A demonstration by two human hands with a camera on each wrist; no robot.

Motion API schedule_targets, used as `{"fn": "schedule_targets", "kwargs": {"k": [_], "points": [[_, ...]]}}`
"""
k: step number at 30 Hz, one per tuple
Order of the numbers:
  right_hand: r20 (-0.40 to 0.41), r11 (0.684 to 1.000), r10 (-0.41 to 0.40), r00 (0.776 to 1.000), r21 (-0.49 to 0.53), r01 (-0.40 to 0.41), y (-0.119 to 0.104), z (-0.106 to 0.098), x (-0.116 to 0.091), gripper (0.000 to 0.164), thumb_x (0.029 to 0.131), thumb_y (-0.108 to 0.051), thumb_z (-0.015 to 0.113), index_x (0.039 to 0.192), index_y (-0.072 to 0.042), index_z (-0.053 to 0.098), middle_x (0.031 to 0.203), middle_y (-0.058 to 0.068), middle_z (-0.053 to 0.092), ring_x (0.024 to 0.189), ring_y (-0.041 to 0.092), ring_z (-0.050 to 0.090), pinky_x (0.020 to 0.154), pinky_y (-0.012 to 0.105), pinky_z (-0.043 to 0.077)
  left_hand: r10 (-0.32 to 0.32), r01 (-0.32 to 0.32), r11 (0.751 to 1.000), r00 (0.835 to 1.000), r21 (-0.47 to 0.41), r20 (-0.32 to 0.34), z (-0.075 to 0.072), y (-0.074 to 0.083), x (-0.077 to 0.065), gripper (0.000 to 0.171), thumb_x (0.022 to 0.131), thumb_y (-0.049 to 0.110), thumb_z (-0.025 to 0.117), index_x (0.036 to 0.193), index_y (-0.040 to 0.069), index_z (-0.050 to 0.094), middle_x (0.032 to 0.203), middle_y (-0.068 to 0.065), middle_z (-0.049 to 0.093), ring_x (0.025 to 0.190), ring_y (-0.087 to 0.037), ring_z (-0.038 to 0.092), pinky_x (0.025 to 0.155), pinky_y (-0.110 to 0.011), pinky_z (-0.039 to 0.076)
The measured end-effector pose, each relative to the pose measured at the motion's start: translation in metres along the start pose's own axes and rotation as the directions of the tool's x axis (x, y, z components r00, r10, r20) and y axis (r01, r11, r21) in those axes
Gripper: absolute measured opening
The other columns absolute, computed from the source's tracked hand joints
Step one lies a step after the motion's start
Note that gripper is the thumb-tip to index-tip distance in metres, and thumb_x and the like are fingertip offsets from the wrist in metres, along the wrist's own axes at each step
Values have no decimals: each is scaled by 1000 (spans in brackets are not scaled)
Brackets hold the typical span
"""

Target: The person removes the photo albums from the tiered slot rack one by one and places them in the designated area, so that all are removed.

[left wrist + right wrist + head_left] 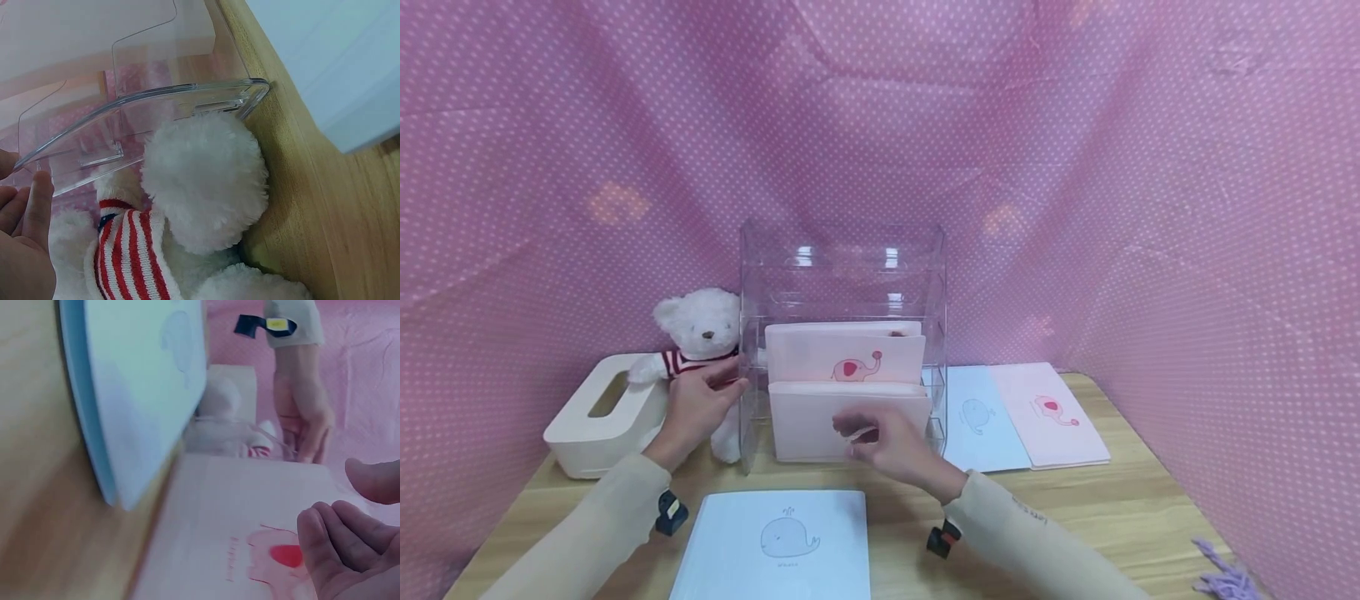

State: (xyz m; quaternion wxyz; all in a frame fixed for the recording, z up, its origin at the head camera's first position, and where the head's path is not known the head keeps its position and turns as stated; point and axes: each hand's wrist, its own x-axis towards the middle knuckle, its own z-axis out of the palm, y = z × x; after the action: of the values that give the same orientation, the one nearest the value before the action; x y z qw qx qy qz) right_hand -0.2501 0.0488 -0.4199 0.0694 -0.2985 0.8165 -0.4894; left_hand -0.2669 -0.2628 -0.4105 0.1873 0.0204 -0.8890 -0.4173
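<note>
A clear plastic file rack point(938, 287) stands upright with pink notebooks in its slots. My left hand point(700, 407) pinches the front edge of the rack's left side panel point(187, 91) between thumb and fingers. In front of the lowest pink notebook point(805, 429) hovers my right hand point(891, 446), its fingers loosely bent and nothing between them. The right wrist view shows a red elephant drawing on that notebook point(206, 506), partly behind the fingers. Another pink elephant notebook point(805, 358) rises behind it in a higher slot.
A blue whale notebook point(730, 567) lies at the front of the table. Beside the rack's left side sit a white teddy bear point(700, 321) and a white tissue box point(598, 457). Rightward lie another blue notebook point(1000, 446), a pink one point(1067, 446) and purple strings point(1228, 579).
</note>
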Motion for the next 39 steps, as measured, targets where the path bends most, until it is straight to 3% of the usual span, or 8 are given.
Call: {"fn": "schedule_targets", "kwargs": {"k": [7,14,20,26,30,39], "points": [[-27,999,-3,1000,37,4,-21,-25,6,39,90,-6,73,128,-12,67,125,10,72,110,24,70,92,22,58,-2,2,1000,1000,-4,12,-1,-1,0,43,93,12,72,135,6,64,130,-20,69,114,-36,70,89,-39,61],[-118,995,-93,989,22,96,-35,-62,20,45,90,-4,70,133,-8,63,131,14,69,113,32,69,94,29,60,7,-7,1000,1000,-9,7,-1,-1,2,42,93,13,72,134,6,65,129,-19,70,113,-35,71,83,-22,61],[-203,992,-127,971,-33,123,-44,-95,31,47,90,-9,72,136,-14,62,135,10,67,120,30,66,101,40,57,-7,7,1000,1000,-9,19,-1,-1,1,43,93,13,72,135,7,64,131,-19,69,114,-36,70,87,-32,61],[-265,984,-178,948,-32,176,-47,-120,46,50,89,-6,74,137,-10,61,136,13,65,127,32,61,111,49,49,-14,14,1000,1000,-25,23,0,-3,2,44,93,14,72,135,7,64,132,-17,69,115,-34,70,82,-15,58],[-284,990,-141,948,-32,138,-44,-129,52,52,89,-6,74,138,-11,60,139,11,64,130,30,60,113,49,48,-5,5,1000,1000,-21,20,1,-4,3,44,93,14,72,135,7,64,132,-17,69,115,-34,70,79,-9,55],[-269,994,-111,957,-39,104,-33,-139,59,54,89,-6,73,141,-7,57,142,13,62,134,31,57,117,45,44,-17,17,1000,1000,-4,23,0,-3,2,45,94,16,72,137,8,63,134,-18,68,116,-35,69,89,-36,61]]}}
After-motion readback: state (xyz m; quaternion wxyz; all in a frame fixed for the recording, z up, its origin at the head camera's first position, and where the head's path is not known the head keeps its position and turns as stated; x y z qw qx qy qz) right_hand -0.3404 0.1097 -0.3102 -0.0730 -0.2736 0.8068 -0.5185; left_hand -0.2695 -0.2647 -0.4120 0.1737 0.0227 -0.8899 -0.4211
